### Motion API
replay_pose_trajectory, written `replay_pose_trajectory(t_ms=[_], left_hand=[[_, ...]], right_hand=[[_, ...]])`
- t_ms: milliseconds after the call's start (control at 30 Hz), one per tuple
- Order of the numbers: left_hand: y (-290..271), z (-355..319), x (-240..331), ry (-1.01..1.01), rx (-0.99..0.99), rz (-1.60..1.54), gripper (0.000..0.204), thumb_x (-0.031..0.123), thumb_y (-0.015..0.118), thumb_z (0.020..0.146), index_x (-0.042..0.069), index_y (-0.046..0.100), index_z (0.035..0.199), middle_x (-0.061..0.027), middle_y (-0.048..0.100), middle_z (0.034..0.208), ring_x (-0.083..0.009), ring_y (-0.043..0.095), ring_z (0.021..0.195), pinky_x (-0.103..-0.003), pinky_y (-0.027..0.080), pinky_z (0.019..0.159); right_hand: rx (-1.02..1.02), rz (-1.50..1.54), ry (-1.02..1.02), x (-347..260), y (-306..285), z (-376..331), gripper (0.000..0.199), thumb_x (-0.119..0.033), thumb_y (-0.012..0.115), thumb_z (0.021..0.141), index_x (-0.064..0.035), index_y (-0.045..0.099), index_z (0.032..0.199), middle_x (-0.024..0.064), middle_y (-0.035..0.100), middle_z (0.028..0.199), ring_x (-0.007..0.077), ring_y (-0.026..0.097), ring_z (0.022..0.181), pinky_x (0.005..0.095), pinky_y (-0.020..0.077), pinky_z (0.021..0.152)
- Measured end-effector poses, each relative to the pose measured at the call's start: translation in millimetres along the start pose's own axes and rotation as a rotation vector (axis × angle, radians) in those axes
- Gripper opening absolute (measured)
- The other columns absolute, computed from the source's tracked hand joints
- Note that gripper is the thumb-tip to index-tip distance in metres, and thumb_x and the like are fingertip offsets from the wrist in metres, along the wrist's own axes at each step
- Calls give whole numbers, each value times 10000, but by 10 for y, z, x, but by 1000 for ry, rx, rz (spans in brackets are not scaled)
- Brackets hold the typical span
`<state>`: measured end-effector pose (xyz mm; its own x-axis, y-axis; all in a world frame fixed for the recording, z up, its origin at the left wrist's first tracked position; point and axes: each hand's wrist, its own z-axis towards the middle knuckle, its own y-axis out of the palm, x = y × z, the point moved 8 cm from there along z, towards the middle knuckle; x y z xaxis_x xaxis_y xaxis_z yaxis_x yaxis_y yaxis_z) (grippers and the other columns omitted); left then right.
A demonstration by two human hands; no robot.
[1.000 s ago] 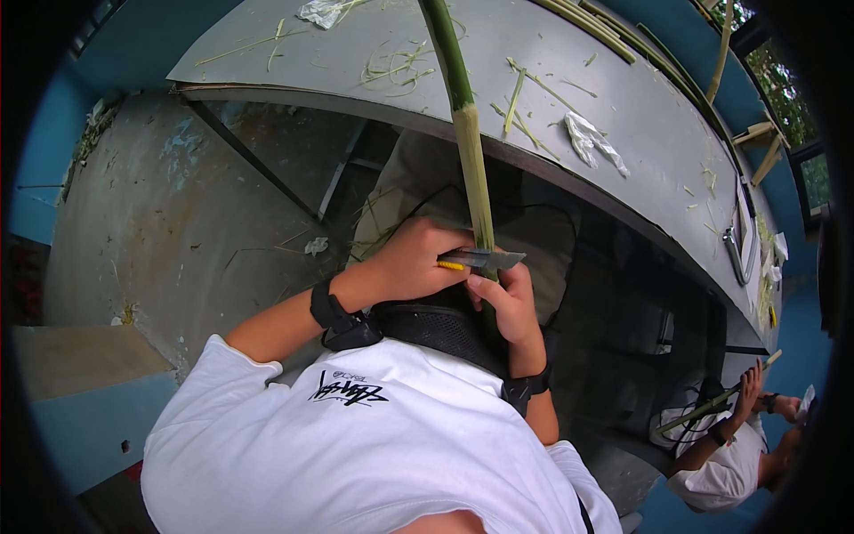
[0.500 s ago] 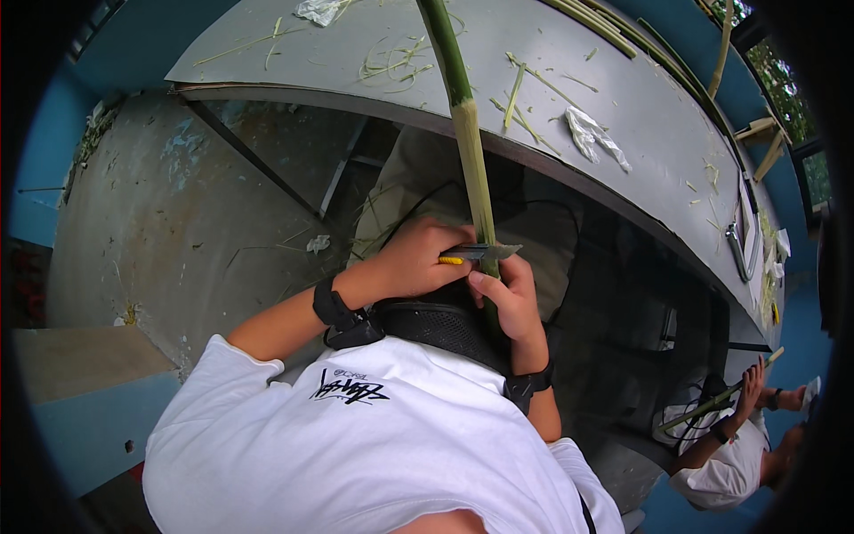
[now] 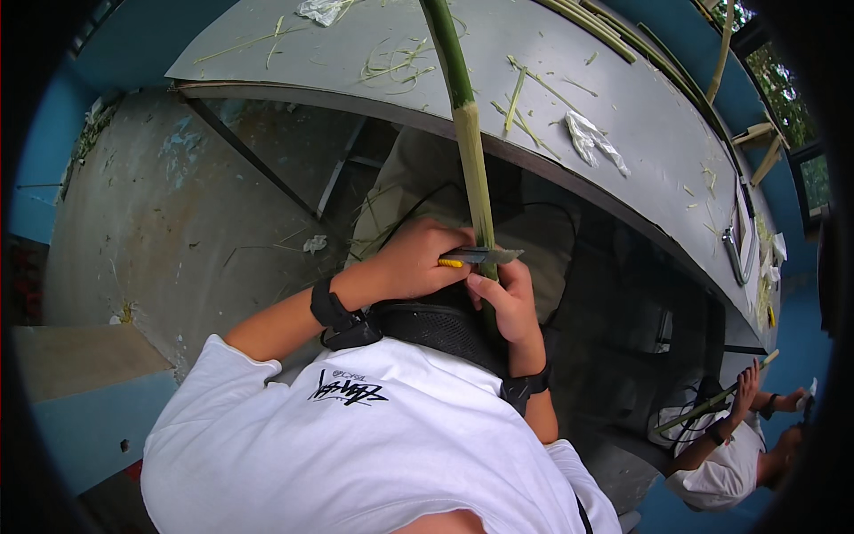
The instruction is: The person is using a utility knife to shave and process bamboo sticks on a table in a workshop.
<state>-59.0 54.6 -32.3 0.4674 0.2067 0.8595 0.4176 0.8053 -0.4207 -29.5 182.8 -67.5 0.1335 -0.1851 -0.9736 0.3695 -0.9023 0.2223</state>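
The left hand (image 3: pixel 418 262) gripped a yellow-handled knife (image 3: pixel 476 257) crosswise against the green stalk (image 3: pixel 470 151), which leaned from the littered bench (image 3: pixel 640 169) while the right hand (image 3: pixel 509 303) clasped its lower end, apparently steadying it for peeling.

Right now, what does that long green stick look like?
The stick is a long, slim plant stalk, green at the top and pale yellowish where its skin is stripped lower down. It runs from the table to the lap. The right hand grips its lower end; the left hand presses a knife across it.
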Motion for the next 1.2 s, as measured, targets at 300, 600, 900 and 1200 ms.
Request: replay_pose_trajectory(t_ms=[300,600,900,1200], left_hand=[[-87,19,116,-7,-18,76,201,137,725,813,-25,679,923,-184,680,796,-391,669,708,-411,508,634],[-259,46,336,15,-131,51,288,186,707,823,-41,669,996,-191,662,835,-355,635,728,-393,488,665],[-883,166,851,-3,53,-104,433,433,675,984,13,570,978,-20,501,767,-126,492,703,-305,391,634],[-1058,300,935,35,240,34,281,282,674,997,24,562,1004,-26,461,716,-117,401,655,-285,334,603]], right_hand=[[21,-44,-17,-31,29,-33,174,-80,656,933,-14,634,1092,-18,568,813,67,521,652,229,420,580],[41,-90,9,-113,66,-80,163,-113,647,948,-9,669,1071,-32,565,770,49,494,598,224,377,534],[-2,-156,-99,-838,62,-152,251,-208,606,959,38,644,992,-19,507,613,61,446,504,236,337,488],[-16,-34,-187,-1253,91,203,318,-255,513,983,33,597,1090,27,504,749,72,466,607,221,381,456]])
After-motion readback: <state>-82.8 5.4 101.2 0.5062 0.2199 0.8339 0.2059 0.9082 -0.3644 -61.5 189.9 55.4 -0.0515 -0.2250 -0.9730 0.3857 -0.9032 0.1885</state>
